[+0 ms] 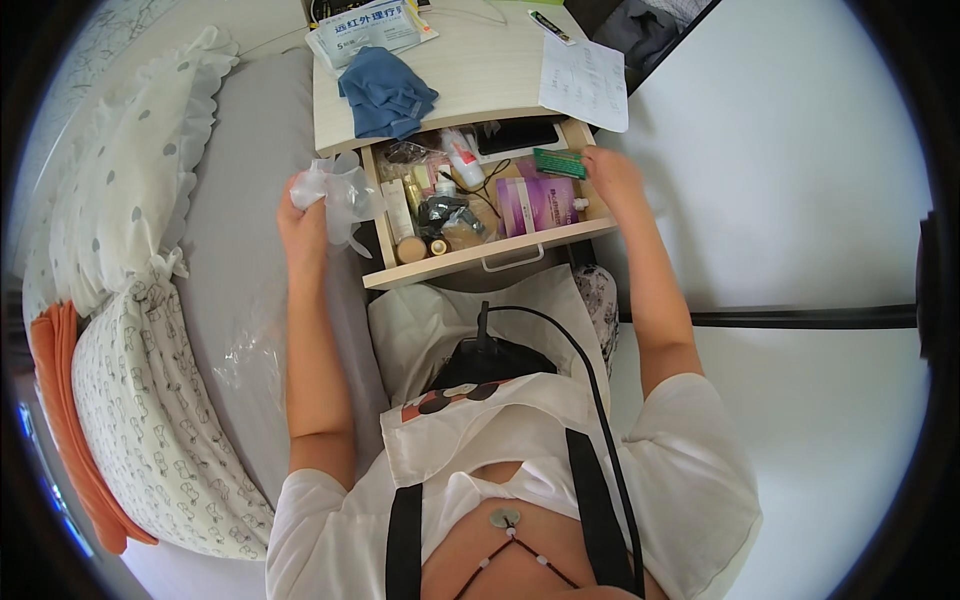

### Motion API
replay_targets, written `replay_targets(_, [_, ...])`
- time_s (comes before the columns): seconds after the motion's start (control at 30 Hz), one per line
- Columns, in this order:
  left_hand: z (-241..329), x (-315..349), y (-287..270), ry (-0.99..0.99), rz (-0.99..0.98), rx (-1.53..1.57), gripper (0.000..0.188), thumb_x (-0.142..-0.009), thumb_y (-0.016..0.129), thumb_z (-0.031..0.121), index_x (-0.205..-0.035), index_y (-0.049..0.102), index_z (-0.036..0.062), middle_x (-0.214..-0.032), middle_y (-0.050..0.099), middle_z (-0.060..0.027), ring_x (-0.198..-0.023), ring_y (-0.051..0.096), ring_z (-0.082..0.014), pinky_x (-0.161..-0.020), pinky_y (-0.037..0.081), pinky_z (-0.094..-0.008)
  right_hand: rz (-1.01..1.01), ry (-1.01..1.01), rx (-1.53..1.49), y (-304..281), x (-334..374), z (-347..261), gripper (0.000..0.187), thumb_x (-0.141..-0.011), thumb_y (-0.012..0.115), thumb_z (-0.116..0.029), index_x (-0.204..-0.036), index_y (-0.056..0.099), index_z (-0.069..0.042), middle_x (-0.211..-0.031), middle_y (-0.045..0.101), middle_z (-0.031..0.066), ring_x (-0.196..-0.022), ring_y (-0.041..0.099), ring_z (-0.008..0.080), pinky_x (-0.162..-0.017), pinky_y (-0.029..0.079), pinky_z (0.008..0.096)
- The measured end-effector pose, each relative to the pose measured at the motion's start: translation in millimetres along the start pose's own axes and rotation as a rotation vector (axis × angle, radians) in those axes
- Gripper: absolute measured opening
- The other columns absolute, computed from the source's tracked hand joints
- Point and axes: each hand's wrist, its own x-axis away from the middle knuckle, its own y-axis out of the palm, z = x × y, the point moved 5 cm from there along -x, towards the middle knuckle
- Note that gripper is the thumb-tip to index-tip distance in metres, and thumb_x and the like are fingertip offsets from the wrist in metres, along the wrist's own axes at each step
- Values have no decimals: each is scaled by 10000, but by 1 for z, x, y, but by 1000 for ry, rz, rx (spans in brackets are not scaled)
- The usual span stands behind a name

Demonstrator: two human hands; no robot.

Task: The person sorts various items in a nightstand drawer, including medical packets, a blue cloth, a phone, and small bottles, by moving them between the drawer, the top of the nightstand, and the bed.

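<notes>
My left hand (pixel 303 222) is closed around crumpled translucent plastic (pixel 350 195), which spreads out beside the drawer's left edge. I cannot tell whether it is a bag or a wrapper. At the right side of the open drawer (pixel 440 268), my right hand (pixel 612 178) pinches the end of a small flat green box (pixel 560 163). The box is over the drawer's contents. Beneath it lies a purple package (pixel 540 205). Farther left in the drawer are a white tube with a red band (pixel 463 158), a black cable (pixel 490 185), a dark phone (pixel 515 137) and several small bottles.
On the tabletop (pixel 480 70) lie a crumpled blue cloth (pixel 388 92), a white and blue packet (pixel 370 30), a written paper sheet (pixel 585 82) and a marker-like stick (pixel 550 27). A grey bed (pixel 250 200) with cushions runs along the left. A white panel (pixel 770 150) stands right.
</notes>
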Motion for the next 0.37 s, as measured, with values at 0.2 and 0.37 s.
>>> replay_targets(0.2, [12,2,5,13,-16,-3,185,-783,496,29,-957,556,9,-852,561,-9,-812,506,-92,-720,400,-230,-127,-77,65,38,-32,1,135,-826,480,-188,-884,579,-119,-850,608,150,-798,575,354,-656,454,443])
replay_targets(0.37, [9,1,2,49,-29,-84,197,-788,500,34,-975,556,13,-886,571,-22,-827,514,-101,-738,402,-237,-164,4,181,52,-44,-2,191,-819,489,-203,-957,588,-116,-883,617,157,-873,591,320,-742,465,430])
